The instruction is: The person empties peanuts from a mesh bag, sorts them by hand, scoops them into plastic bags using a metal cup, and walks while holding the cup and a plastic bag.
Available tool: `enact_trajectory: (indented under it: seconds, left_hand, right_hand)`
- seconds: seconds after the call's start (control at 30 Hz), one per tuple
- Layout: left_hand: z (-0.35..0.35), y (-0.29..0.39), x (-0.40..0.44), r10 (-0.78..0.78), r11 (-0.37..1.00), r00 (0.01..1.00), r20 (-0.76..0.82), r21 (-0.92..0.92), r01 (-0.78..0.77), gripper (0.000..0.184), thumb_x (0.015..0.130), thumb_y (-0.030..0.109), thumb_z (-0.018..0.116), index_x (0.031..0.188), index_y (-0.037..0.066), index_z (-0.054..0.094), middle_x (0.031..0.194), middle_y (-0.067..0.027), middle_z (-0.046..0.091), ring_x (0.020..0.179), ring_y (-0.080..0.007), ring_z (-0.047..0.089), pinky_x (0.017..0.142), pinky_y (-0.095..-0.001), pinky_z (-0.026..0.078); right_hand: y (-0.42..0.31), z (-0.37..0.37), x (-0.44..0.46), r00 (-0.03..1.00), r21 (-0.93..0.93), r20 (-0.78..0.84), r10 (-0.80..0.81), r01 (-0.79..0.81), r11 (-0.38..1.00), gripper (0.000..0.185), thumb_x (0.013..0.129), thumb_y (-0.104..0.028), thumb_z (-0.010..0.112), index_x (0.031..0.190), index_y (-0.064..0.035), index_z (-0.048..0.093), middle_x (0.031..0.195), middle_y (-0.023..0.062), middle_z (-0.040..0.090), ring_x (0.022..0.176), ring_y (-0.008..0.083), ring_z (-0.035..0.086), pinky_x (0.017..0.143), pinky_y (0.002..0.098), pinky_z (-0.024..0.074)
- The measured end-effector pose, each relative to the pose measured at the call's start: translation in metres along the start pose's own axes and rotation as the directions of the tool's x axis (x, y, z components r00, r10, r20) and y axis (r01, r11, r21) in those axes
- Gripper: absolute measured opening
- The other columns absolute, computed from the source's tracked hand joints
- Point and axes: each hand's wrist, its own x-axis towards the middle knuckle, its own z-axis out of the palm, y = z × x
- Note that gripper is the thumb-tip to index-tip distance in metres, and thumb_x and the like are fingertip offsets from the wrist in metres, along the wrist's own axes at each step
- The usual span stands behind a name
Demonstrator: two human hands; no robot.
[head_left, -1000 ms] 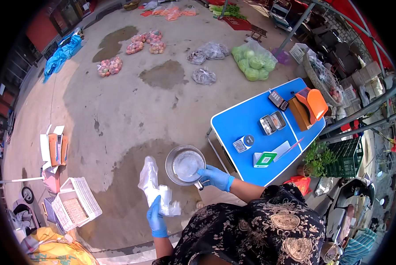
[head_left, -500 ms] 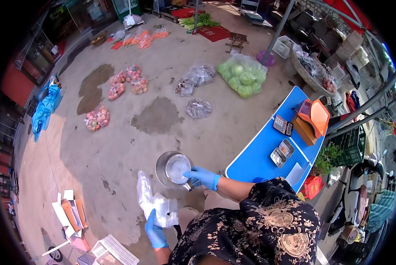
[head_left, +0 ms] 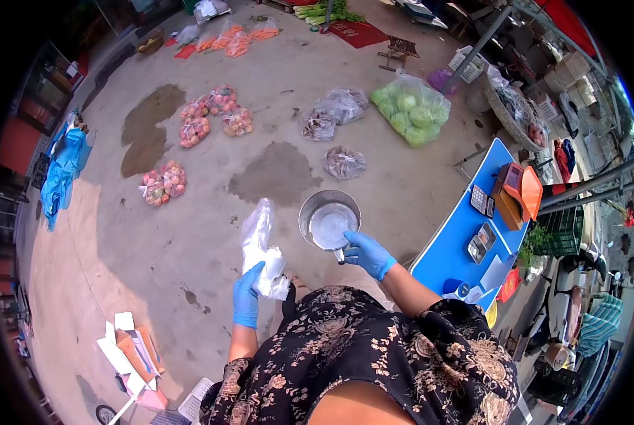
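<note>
My right hand (head_left: 366, 255) wears a blue glove and is closed on a round metal saucepan (head_left: 331, 219) at its near right rim, beside the short handle. The pan is tipped so its inside faces me, and nothing shows in it. To the left, my gloved left hand (head_left: 247, 294) is closed around a bunch of white plastic bags (head_left: 261, 258). One part of the bags sticks up away from me, and the rest hangs over toward the right. The fingers behind the bags are partly hidden. Both hands are held in front of my body, above the concrete floor.
A blue table (head_left: 441, 251) at right holds a calculator (head_left: 482, 201), a metal tin (head_left: 481, 244) and an orange scale (head_left: 522, 195). Bagged apples (head_left: 210, 113), bagged cabbages (head_left: 410, 110) and dark bagged produce (head_left: 344, 163) lie on the floor ahead. An open carton (head_left: 131, 350) is at lower left.
The saucepan and my right hand have moved forward and to the right in view. My left hand has risen with the bags. The whole view has shifted as my head moved.
</note>
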Motion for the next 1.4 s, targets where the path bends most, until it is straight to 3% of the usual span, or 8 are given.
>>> enact_trajectory:
  seconds: [0.27,0.47,0.63,0.67,0.93,1.23,1.4]
  left_hand:
    - [-0.012,0.072,0.114,-0.039,0.998,0.998,0.048,0.044,0.037,0.037,0.085,0.019,0.052,0.111,-0.006,0.059,0.113,-0.0124,0.06,0.106,-0.0192,0.056,0.095,-0.031,0.04]
    - [0.013,0.097,0.226,-0.085,0.996,0.995,0.059,-0.016,0.086,0.04,0.085,0.019,0.051,0.115,-0.007,0.056,0.116,-0.0139,0.058,0.106,-0.0206,0.056,0.095,-0.0321,0.041]
    - [0.055,0.147,0.316,-0.163,0.981,0.986,-0.045,-0.111,0.157,0.045,0.085,0.019,0.052,0.121,-0.008,0.049,0.118,-0.0135,0.056,0.107,-0.022,0.056,0.095,-0.0337,0.041]
    - [0.077,0.169,0.328,-0.135,0.985,0.988,-0.08,-0.118,0.125,0.041,0.083,0.018,0.056,0.116,-0.007,0.055,0.113,-0.0119,0.059,0.102,-0.0198,0.057,0.09,-0.0308,0.043]
    - [0.13,0.225,0.442,-0.064,0.992,0.983,-0.171,-0.119,0.044,0.038,0.083,0.018,0.056,0.112,-0.007,0.058,0.113,-0.0141,0.059,0.103,-0.0215,0.057,0.092,-0.0326,0.044]
    - [0.153,0.26,0.615,-0.187,0.973,0.98,-0.067,-0.147,0.175,0.04,0.081,0.019,0.06,0.111,-0.007,0.056,0.105,-0.0124,0.062,0.093,-0.0196,0.061,0.086,-0.0299,0.046]
    - [0.163,0.307,0.773,-0.169,0.985,0.985,0.047,-0.039,0.171,0.034,0.086,0.019,0.052,0.109,-0.005,0.061,0.108,-0.0125,0.062,0.098,-0.0184,0.059,0.088,-0.028,0.044]
  right_hand:
    - [-0.033,0.017,0.062,0.984,0.159,-0.155,0.084,-0.059,0.986,0.046,0.08,-0.048,0.061,0.102,-0.0084,0.055,0.094,0.0065,0.058,0.085,0.0192,0.057,0.08,0.0328,0.0432]
    - [-0.095,0.025,0.17,0.993,0.148,-0.09,0.072,-0.059,0.987,0.047,0.08,-0.047,0.062,0.103,-0.0068,0.055,0.096,0.0075,0.058,0.084,0.0183,0.057,0.079,0.032,0.0436]
    - [-0.18,0.025,0.273,0.991,0.106,-0.026,0.128,-0.124,0.987,0.051,0.076,-0.049,0.064,0.106,-0.0084,0.053,0.093,0.0057,0.056,0.083,0.017,0.057,0.075,0.0296,0.0441]
    - [-0.206,0.028,0.288,0.99,0.066,-0.013,0.143,-0.142,0.988,0.05,0.076,-0.048,0.064,0.107,-0.0098,0.053,0.093,0.0049,0.056,0.082,0.0156,0.057,0.074,0.0292,0.0437]
    - [-0.36,0.037,0.398,0.99,0.007,0.093,0.107,-0.109,0.994,0.049,0.08,-0.046,0.061,0.111,-0.0095,0.052,0.097,0.0046,0.058,0.083,0.0156,0.057,0.076,0.0307,0.044]
    - [-0.456,0.031,0.513,0.988,0.137,0.092,0.127,-0.139,0.981,0.041,0.082,-0.043,0.061,0.106,-0.0104,0.056,0.097,0.0055,0.06,0.085,0.0176,0.057,0.076,0.0312,0.0451]
    - [-0.528,0.02,0.591,0.992,0.218,-0.065,0.106,-0.09,0.972,0.04,0.081,-0.047,0.06,0.097,-0.0102,0.057,0.089,0.0044,0.06,0.082,0.0167,0.055,0.074,0.0303,0.0427]
